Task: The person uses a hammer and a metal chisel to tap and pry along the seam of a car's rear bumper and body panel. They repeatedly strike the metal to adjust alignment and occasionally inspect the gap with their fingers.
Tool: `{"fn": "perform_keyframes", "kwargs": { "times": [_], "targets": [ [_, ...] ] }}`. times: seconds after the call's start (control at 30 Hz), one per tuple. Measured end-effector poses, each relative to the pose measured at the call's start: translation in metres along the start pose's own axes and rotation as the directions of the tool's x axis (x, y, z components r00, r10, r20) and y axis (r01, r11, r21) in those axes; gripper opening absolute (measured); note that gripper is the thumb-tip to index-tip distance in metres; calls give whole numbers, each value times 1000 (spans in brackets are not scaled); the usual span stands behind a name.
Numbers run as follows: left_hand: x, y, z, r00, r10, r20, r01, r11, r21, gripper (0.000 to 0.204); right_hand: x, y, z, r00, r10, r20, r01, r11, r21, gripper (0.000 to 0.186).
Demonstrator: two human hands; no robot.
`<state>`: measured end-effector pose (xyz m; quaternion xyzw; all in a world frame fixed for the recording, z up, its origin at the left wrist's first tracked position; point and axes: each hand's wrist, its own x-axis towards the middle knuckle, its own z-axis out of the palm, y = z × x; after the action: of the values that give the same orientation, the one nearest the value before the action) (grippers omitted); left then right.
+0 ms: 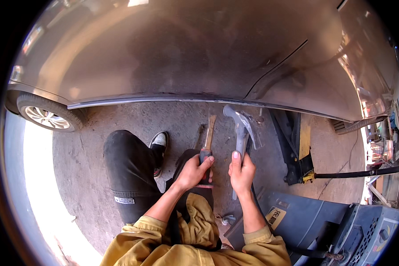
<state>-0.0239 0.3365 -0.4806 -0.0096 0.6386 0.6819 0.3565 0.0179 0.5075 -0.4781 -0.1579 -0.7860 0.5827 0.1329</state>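
Observation:
My left hand [193,171] is closed round the dark, red-marked handle of a chisel [211,128]. Its worn, brownish blade points up toward the car's lower edge. Beside it, my right hand [242,174] grips the grey shaft of a claw hammer [241,120], thumb laid along the shaft. The hammer's head is raised, its face to the left and its claw to the right. Both tools are apart from each other and appear just short of the sill [173,98] of a brown car [177,53]. Part of the chisel handle is hidden by my fingers.
A black metal stand or jack [292,150] with a yellow part is under the car at the right. A grey machine [314,221] with a vented panel sits at the lower right. A car wheel [46,116] is at the left, and my bent knee [126,155] is below the sill.

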Motion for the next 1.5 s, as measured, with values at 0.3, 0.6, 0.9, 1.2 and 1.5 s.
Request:
{"fn": "perform_keyframes", "kwargs": {
  "times": [0.3,0.6,0.9,1.2,1.5],
  "targets": [
    [14,9,-16,999,23,-40,-23,1000,-1,42,5,-81,-15,974,-222,-38,223,933,283,43],
    [19,8,-7,1000,30,-7,-30,1000,-7,41,28,-120,-28,666,-668,-331,745,577,334,53],
    [-3,-8,-10,1000,-14,-27,17,994,112,37,-3,-36,8,999,-31,36,37,981,-191,29],
    [0,10,-25,996,22,-85,-20,1000,19,43,-1,-44,-1,999,14,31,-18,989,144,38],
    [3,8,-26,997,38,-67,-38,999,-2,42,22,-173,-45,797,-517,-312,601,629,494,60]
  ]
}}
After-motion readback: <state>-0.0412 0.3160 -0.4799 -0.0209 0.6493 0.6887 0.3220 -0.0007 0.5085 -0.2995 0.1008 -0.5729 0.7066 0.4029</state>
